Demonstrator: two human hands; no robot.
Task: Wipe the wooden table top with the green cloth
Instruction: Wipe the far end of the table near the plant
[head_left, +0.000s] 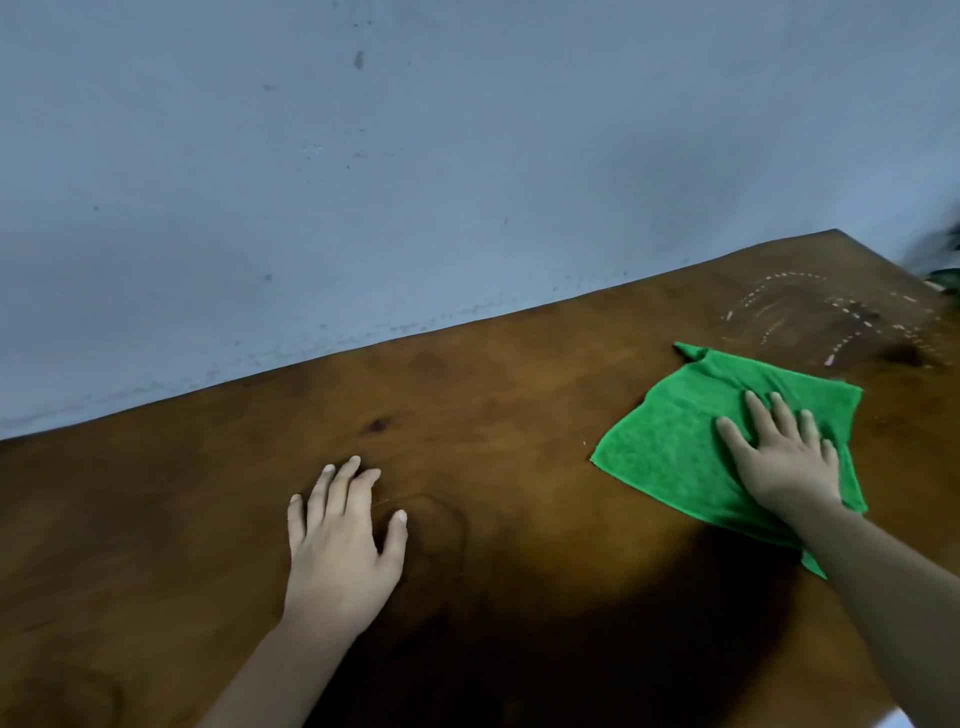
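The dark brown wooden table top (493, 415) fills the lower half of the head view. A green cloth (670, 441) lies spread flat on its right part. My right hand (779, 457) presses palm down on the cloth with the fingers spread and not curled around it. My left hand (343, 540) rests flat on the bare wood left of centre, fingers apart, holding nothing. Pale dotted arcs of wet streaks (821, 312) mark the wood beyond the cloth, near the far right corner.
A grey-blue wall (363, 182) runs along the table's far edge. A dark, blurred object with green leaves (943, 265) sits at the right frame edge past the table's corner. A deep shadow covers the near middle of the table.
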